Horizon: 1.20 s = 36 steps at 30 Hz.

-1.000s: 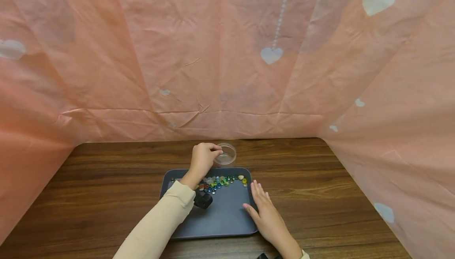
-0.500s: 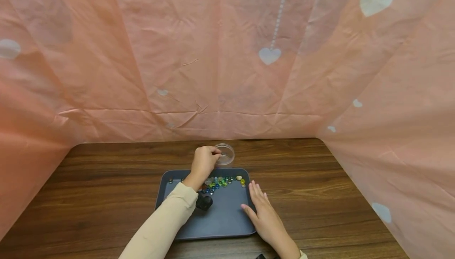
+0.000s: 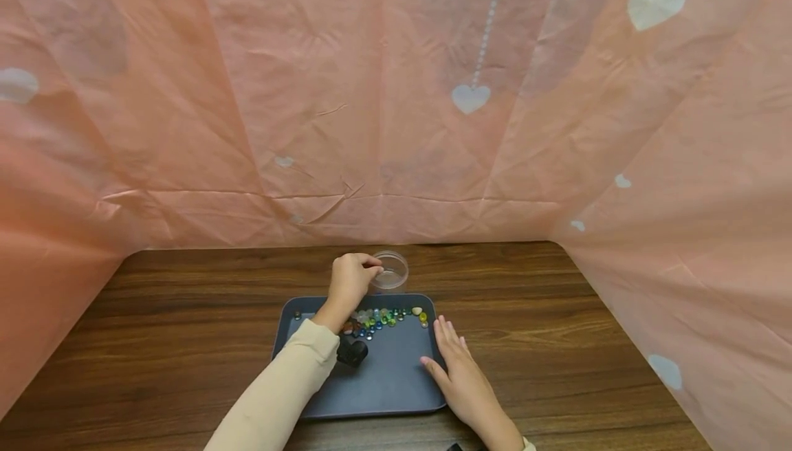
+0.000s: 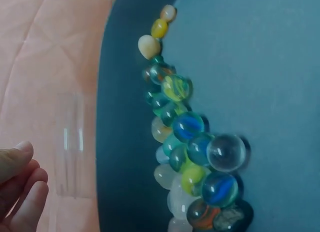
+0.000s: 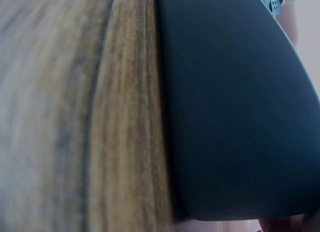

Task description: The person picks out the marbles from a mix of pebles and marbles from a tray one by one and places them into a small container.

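At the back of the table my left hand (image 3: 350, 279) is held over the left side of a clear round dish (image 3: 396, 279). In the left wrist view its thumb and curled fingers (image 4: 32, 197) sit close together; I see nothing between them, though their far side is hidden. My right hand (image 3: 464, 379) lies with straight fingers along the right edge of the grey tray (image 3: 396, 382). A cluster of glass marbles (image 4: 188, 126), blue, green, clear and amber, lies along the tray's back side. A cream stone-like piece (image 4: 149, 47) and a yellow bead (image 4: 159, 28) sit near its right end.
Brown wood-grain table (image 3: 526, 313) surrounds the tray. Pink cloth (image 3: 383, 162) with white hearts hangs at the back and sides. A black device (image 3: 353, 353) is strapped under the left wrist, above the tray. One small marble (image 3: 298, 315) lies alone at the tray's back left.
My left hand stays by the dish, having shifted slightly left, and the fingertips overlap the dish less. The right hand and the tray hold their places relative to each other.
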Motion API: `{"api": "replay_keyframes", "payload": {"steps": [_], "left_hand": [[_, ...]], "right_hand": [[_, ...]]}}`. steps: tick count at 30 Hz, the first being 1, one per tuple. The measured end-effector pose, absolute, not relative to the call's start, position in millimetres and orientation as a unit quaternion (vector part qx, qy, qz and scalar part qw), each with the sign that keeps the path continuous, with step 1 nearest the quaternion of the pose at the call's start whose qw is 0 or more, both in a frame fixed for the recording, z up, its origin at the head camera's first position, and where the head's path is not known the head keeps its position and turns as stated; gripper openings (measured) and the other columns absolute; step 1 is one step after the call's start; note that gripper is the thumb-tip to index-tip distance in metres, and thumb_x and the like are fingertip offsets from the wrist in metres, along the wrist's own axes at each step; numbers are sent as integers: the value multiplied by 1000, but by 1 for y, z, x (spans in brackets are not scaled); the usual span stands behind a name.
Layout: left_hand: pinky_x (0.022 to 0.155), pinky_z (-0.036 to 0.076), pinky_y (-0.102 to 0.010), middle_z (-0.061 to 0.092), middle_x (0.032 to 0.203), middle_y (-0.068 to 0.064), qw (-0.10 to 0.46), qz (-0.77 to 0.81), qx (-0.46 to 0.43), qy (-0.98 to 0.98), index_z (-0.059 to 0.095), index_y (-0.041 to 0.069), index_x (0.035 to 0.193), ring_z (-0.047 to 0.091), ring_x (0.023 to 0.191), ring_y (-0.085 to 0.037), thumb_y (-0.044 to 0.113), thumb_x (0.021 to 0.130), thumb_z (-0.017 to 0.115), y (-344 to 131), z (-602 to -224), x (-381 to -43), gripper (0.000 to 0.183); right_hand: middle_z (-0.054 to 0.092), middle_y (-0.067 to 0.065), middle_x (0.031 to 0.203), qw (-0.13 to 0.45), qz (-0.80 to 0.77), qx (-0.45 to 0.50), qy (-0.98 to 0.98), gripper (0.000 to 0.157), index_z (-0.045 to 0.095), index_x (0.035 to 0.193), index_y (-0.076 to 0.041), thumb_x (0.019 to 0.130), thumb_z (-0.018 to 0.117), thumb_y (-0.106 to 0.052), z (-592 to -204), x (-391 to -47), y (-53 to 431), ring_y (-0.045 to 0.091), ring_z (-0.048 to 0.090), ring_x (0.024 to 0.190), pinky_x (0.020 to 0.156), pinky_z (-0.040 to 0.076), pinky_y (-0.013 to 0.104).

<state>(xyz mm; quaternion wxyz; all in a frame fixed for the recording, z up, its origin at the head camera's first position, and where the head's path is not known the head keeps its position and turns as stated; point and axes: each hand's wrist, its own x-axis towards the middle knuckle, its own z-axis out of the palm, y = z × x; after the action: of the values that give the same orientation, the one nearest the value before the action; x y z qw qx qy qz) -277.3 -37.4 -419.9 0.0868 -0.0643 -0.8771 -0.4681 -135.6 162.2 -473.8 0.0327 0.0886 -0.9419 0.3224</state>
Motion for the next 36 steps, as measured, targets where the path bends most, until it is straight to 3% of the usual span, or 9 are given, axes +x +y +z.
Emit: {"api": "replay_keyframes", "payload": {"steps": [7,13,20,24,29,36], "left_hand": [[54,45,-22,78,91,-11,67,-521,-29,-850,80,5,95,58,60,-9,14,84,79,-46,-424,-267,14],[62,51,-24,78,91,-9,48,-520,-33,-852,81,8,93,67,73,-12,15,83,80,-57,-432,-251,12],[48,45,-23,78,90,-10,-3,-524,-42,-850,81,9,92,63,59,-18,16,82,81,-68,-442,-242,12],[50,46,-25,77,87,-8,-42,-526,-54,-848,81,9,92,60,56,-16,15,82,81,-74,-447,-239,11],[56,47,-25,76,82,-4,-78,-499,-88,-858,81,8,90,57,62,-9,15,83,80,-79,-453,-238,10],[67,51,-24,78,88,-2,-94,-471,-121,-869,81,10,89,64,78,-5,14,80,82,-81,-457,-234,9]], "right_hand": [[27,19,162,34,326,88,-941,69,32,153,1,99,58,-32,-474,-136,161,37,23,150,120,18,57],[27,20,161,39,322,92,-941,70,31,153,1,99,59,-33,-474,-136,162,38,24,150,120,19,58],[28,21,161,47,323,96,-940,69,32,153,3,99,59,-31,-474,-136,162,39,25,150,120,19,59],[28,21,161,43,325,96,-940,69,32,153,3,99,59,-31,-475,-136,162,40,24,150,120,19,59],[27,21,161,37,328,94,-939,70,31,153,2,99,59,-31,-474,-136,162,39,23,150,120,18,59],[26,21,162,35,329,93,-939,70,30,153,2,99,59,-30,-474,-137,162,39,23,150,120,18,59]]}}
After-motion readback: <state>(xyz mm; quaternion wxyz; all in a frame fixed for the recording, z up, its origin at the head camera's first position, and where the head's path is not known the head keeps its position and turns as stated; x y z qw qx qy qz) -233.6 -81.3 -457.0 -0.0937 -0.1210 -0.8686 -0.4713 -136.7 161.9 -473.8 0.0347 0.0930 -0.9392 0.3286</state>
